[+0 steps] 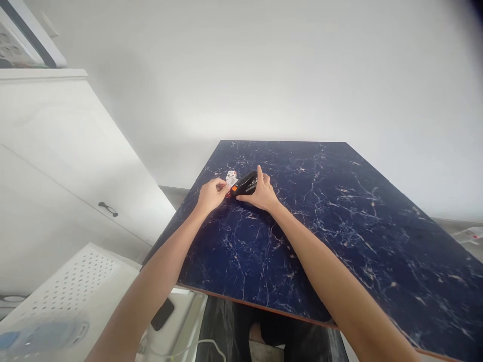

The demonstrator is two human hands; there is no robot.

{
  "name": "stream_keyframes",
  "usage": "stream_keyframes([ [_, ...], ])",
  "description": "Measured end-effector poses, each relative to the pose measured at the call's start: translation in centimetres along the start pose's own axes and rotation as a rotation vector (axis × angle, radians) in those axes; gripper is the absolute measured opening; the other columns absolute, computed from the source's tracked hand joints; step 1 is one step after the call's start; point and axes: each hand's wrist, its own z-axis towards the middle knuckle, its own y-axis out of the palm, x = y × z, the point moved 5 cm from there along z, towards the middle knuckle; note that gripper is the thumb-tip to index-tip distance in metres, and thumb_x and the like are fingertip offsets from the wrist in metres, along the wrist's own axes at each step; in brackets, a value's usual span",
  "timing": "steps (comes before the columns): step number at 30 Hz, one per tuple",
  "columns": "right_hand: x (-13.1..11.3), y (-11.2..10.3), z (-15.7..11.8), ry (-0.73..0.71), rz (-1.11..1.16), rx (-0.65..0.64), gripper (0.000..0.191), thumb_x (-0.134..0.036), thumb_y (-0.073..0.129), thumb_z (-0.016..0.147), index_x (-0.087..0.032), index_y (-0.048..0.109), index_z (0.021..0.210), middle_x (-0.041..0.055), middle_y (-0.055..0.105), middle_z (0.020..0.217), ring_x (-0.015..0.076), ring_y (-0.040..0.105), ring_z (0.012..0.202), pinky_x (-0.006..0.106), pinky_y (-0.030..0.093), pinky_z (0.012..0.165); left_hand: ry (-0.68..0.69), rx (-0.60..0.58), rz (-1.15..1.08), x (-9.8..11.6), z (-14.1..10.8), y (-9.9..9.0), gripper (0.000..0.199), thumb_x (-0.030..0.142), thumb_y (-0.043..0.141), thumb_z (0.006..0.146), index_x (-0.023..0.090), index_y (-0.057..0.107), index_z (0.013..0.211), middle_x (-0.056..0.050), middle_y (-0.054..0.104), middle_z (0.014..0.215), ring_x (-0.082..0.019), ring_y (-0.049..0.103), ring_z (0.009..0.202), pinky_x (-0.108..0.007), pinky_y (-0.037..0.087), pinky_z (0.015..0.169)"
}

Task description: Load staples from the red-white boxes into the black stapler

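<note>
- Paper (231, 175), white and red, is pinched by the thumb and finger of my left hand (210, 195).
- My right hand (264, 194) holds a black thing (247, 182), thumb and pointing finger spread wide.
- The black thing, with its orange patch (234, 188), is just beside the paper, on the blue table (320, 216).

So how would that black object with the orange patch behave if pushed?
The black object looks glossy and hard, so it's probably stiff. That shine suggests it may feel slippery against the right hand.
</note>
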Motion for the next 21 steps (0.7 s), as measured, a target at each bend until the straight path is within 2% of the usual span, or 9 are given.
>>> stream_keyframes([
  [3,-1.2,0.5,-0.4,-0.063,0.055,0.003,0.138,-0.054,0.084,0.061,-0.024,-0.002,0.165,0.0238,0.036,0.153,0.0438,0.037,0.144,0.06,0.036,0.113,-0.024,0.001,-0.025,0.1,0.0,0.0,0.022,0.045,0.074,0.086,0.026,0.075,0.098,-0.005,0.079,0.103,-0.026,0.073,0.091,-0.034,0.054,0.086],
  [8,-2.6,1.5,-1.0,-0.082,0.04,0.01,0.137,-0.047,0.084,0.06,-0.022,0.0,0.165,0.0226,0.041,0.144,0.0444,0.041,0.139,0.061,0.036,0.113,-0.057,0.044,-0.063,0.3,-0.3,0.4,0.028,0.042,0.076,0.084,0.025,0.073,0.107,-0.007,0.079,0.102,-0.028,0.075,0.094,-0.037,0.054,0.088],
  [11,-2.8,1.5,-1.0,-0.083,0.037,0.014,0.132,-0.042,0.082,0.06,-0.024,0.003,0.164,0.02,0.043,0.14,0.0427,0.043,0.135,0.06,0.037,0.112,-0.056,0.111,-0.082,0.2,-0.4,0.1,0.037,0.037,0.078,0.083,0.025,0.069,0.117,-0.007,0.079,0.103,-0.028,0.074,0.097,-0.037,0.052,0.092],
  [14,-2.6,1.3,-1.0,-0.087,0.029,0.007,0.131,-0.042,0.083,0.06,-0.027,0.005,0.164,0.0186,0.043,0.139,0.043,0.042,0.135,0.062,0.036,0.113,-0.094,0.212,-0.17,-1.1,0.0,-1.0,0.036,0.034,0.074,0.084,0.024,0.068,0.119,-0.006,0.078,0.105,-0.025,0.074,0.097,-0.036,0.052,0.094],
  [16,-2.5,1.4,-1.0,-0.071,0.028,-0.026,0.132,-0.047,0.084,0.061,-0.026,0.005,0.165,0.0204,0.039,0.144,0.0444,0.038,0.139,0.063,0.035,0.113,-0.172,0.26,-0.177,-2.6,0.3,-1.9,0.027,0.033,0.069,0.087,0.023,0.071,0.112,-0.007,0.078,0.105,-0.024,0.073,0.094,-0.036,0.052,0.093],
  [18,-2.3,1.4,-1.1,-0.06,0.034,-0.062,0.136,-0.055,0.085,0.06,-0.026,0.003,0.165,0.0226,0.032,0.153,0.0466,0.029,0.146,0.065,0.031,0.115,-0.205,0.232,-0.066,-3.7,0.6,-2.6,0.015,0.031,0.068,0.086,0.023,0.074,0.097,-0.007,0.077,0.101,-0.027,0.071,0.098,-0.039,0.05,0.096],
  [21,-2.2,1.4,-1.1,-0.074,0.035,-0.101,0.141,-0.06,0.086,0.059,-0.027,-0.002,0.165,0.0225,0.02,0.163,0.0474,0.013,0.154,0.067,0.023,0.119,-0.102,0.184,0.152,-3.5,0.9,-2.8,0.012,0.032,0.07,0.085,0.022,0.076,0.085,-0.012,0.075,0.103,-0.034,0.063,0.115,-0.048,0.04,0.109],
])
